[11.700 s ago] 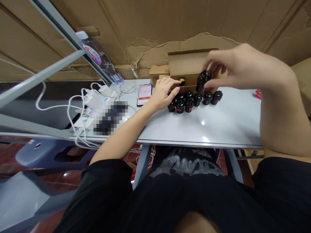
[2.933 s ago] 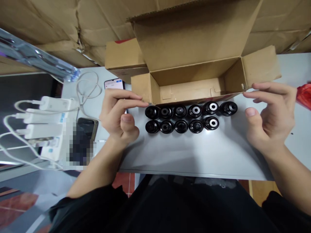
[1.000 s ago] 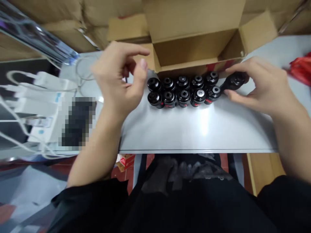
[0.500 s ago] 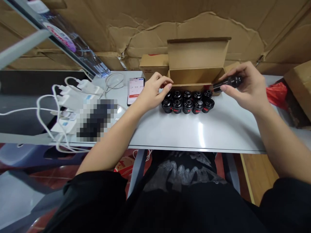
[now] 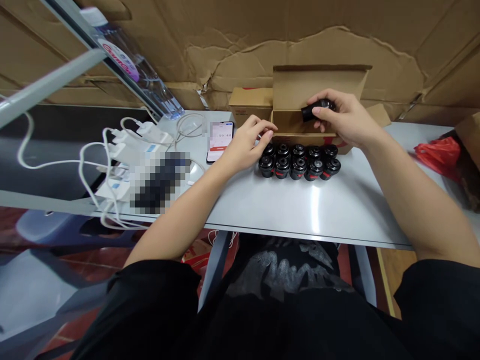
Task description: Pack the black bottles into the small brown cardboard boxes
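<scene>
An open cardboard box [image 5: 318, 82] stands at the back of the grey table, its lid flap raised. Over its opening, my right hand [image 5: 343, 117] grips a black cylinder [image 5: 308, 113], which is tilted nearly flat. My left hand [image 5: 251, 142] rests at the box's front left corner, fingers curved and apart, with nothing visible in them. Two rows of black round-topped cylinders [image 5: 299, 168] with red marks stand upright in front of the box, the leftmost ones close to my left hand.
A phone [image 5: 220, 142] lies left of my left hand. Further left are a power strip with white cables [image 5: 120, 150] and a tilted water bottle [image 5: 138, 70]. A smaller closed box [image 5: 250, 104] adjoins the open one. Red plastic [image 5: 438, 152] lies at the right.
My right hand has moved left with the black cylinder, from beside the box's right end to over its opening. My left hand stays at the box corner. The whole view has shifted slightly.
</scene>
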Tool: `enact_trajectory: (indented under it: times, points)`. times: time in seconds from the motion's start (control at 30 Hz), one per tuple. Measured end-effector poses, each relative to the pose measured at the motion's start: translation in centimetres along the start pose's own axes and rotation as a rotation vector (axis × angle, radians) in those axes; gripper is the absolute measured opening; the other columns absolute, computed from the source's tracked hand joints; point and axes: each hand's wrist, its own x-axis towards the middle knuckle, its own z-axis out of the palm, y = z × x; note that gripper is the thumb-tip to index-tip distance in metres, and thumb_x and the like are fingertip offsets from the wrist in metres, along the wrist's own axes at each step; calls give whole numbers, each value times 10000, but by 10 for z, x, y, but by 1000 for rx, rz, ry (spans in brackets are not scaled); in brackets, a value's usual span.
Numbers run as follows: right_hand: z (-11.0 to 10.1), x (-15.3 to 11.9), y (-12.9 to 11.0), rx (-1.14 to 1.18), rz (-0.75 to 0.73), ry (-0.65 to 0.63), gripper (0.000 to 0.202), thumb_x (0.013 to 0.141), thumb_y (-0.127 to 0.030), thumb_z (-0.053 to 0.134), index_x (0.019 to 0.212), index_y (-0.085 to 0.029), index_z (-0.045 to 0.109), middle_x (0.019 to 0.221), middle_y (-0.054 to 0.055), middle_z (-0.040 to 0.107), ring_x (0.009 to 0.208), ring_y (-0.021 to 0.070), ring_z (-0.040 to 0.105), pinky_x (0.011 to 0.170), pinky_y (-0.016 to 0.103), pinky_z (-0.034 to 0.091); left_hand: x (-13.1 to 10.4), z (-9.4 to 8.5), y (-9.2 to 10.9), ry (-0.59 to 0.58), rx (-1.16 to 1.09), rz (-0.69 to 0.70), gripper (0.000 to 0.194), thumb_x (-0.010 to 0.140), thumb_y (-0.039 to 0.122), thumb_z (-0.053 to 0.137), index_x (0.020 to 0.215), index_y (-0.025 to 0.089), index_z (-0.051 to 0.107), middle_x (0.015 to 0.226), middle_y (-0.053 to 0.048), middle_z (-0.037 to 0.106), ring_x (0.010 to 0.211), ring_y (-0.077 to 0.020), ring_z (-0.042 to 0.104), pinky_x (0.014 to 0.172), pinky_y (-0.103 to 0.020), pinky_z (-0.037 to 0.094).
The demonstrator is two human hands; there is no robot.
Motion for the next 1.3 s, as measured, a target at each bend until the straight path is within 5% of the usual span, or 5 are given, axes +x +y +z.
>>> enact_trajectory:
  times: [0.23,0.63,0.97,1.3]
  points:
    - [2,0,5,-59,-112,182,478,912,-617,1183,1131,-319,881,878,25,743,861,306,779,796,491,758,0,1,0,2,-3,-7,718,1339,804,382,1494,288,857,1330,-119,792,1257,-282,821,1222,-521,720]
    - [6,-4,6,23,-122,172,591,775,-454,1228,1204,-290,856,870,6,778,806,282,756,876,564,747,1,-3,5,-18,-2,-54,617,1359,651,421,1503,275,889,1352,-122,813,1268,-297,802,1245,-515,679]
    - [6,-12,1,-1,-86,168,727,742,-656,1281,1226,-347,837,851,-19,751,773,270,690,860,549,695,2,-5,7,-33,-16,-50,580,1348,639,462,1493,270,885,1342,-125,801,1267,-306,802,1261,-547,691]
    - [1,-1,13,19,-132,180,701,782,-807,1220,1144,-332,852,953,32,764,888,311,830,790,490,797,0,0,1,-22,-48,-21,729,1326,833,381,1475,292,846,1364,-124,791,1310,-304,828,1302,-589,712]
